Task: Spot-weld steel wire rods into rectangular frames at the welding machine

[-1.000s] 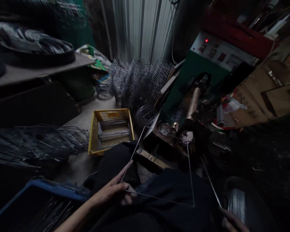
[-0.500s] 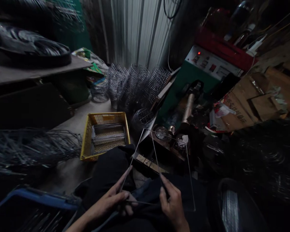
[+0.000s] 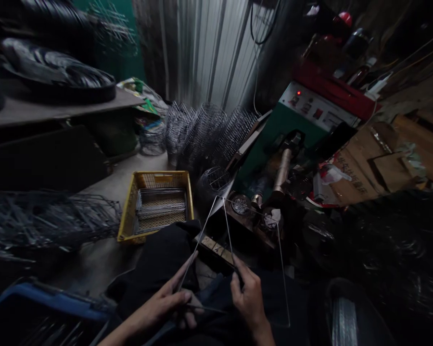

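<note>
A thin bent wire frame stands up between my hands, above my lap. My left hand is closed on its left side, with the forefinger laid along the wire. A short straight length of wire sticks out to the right from the same hand. My right hand pinches the wire side that slopes down from the top bend. Farther right, another long side of bent wire runs down past my right hand. Where the wires join inside my fingers is hidden.
A yellow crate holding wire pieces stands ahead on the left. A green and red machine with a lit red lamp is ahead right, near a small dish of metal bits. Wire coils, a blue bin and cardboard boxes surround me.
My right hand has shifted a little left, toward my left hand, and the frame's two upright sides stand closer together. The view has tilted slightly. Both hands keep their hold.
</note>
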The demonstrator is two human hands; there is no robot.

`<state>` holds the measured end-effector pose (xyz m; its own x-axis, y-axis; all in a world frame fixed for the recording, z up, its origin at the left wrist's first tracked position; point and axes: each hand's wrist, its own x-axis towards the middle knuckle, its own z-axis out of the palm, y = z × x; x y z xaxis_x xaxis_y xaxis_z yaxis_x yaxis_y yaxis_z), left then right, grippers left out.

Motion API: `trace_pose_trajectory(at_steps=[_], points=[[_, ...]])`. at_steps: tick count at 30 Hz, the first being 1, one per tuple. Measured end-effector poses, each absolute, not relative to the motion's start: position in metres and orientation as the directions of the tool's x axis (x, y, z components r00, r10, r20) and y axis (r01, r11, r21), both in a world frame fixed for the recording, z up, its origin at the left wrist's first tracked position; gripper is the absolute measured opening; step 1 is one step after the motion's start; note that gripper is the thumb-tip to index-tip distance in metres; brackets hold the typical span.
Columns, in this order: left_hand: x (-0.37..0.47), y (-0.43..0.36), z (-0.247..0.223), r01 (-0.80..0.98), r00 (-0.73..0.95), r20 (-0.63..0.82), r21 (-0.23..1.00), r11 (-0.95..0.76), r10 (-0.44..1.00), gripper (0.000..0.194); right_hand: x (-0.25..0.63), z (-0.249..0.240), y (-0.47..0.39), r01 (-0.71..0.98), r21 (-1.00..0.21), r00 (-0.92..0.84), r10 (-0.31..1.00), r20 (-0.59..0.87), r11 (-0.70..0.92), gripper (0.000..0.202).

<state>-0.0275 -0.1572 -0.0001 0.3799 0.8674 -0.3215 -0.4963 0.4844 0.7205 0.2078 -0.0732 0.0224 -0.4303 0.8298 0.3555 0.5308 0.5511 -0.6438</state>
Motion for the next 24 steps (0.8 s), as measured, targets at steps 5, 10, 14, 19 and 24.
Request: trace_pose_trajectory(at_steps=[5,10,14,19,24], points=[[-0.028,-0.158,0.000,-0.480,0.386,-0.317,0.733,0.482,0.866,0.108,0.206,0.020,-0.073,0.537,-0.643,-0.441,0.832,0.337,0.545,0.046],[-0.028,-0.157,-0.009,-0.499,0.377,-0.305,0.729,0.470,0.874,0.109,0.202,0.022,-0.074,0.526,-0.643,-0.436,0.825,0.359,0.557,0.046],[-0.028,-0.158,-0.014,-0.504,0.380,-0.282,0.735,0.453,0.881,0.110,0.199,0.021,-0.074,0.517,-0.651,-0.431,0.826,0.363,0.556,0.047],[-0.028,-0.158,-0.011,-0.496,0.394,-0.298,0.727,0.474,0.869,0.110,0.197,0.020,-0.075,0.521,-0.652,-0.436,0.828,0.352,0.551,0.044],[-0.027,-0.158,-0.007,-0.502,0.395,-0.310,0.716,0.485,0.865,0.111,0.195,0.019,-0.077,0.534,-0.657,-0.436,0.839,0.325,0.532,0.045]])
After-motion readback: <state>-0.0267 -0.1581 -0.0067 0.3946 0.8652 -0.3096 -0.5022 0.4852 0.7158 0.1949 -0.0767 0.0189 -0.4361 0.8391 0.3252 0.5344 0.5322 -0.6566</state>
